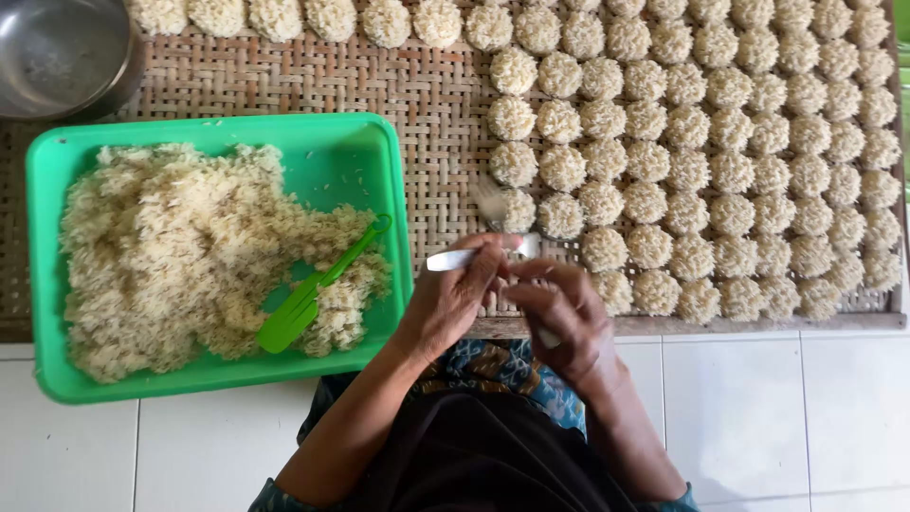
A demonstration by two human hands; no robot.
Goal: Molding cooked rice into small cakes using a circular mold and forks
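My left hand point(453, 301) is closed around a pale metal utensil point(453, 259) whose handle sticks out to the left. My right hand point(561, 318) sits right beside it with its fingers curled, and a motion-blurred fork point(489, 201) rises from between the two hands. Both hands hover over the near edge of a woven bamboo tray point(417, 90). The fork's tines are next to the nearest of several round rice cakes point(664, 142), which lie in rows on the tray. What the fingers pinch between them is hidden.
A green plastic tray point(365, 152) at the left holds a heap of loose cooked rice point(171, 256) and a green plastic spatula point(313, 294). A metal bowl point(57, 52) stands at the far left corner. White floor tiles point(758, 417) lie below the bamboo tray.
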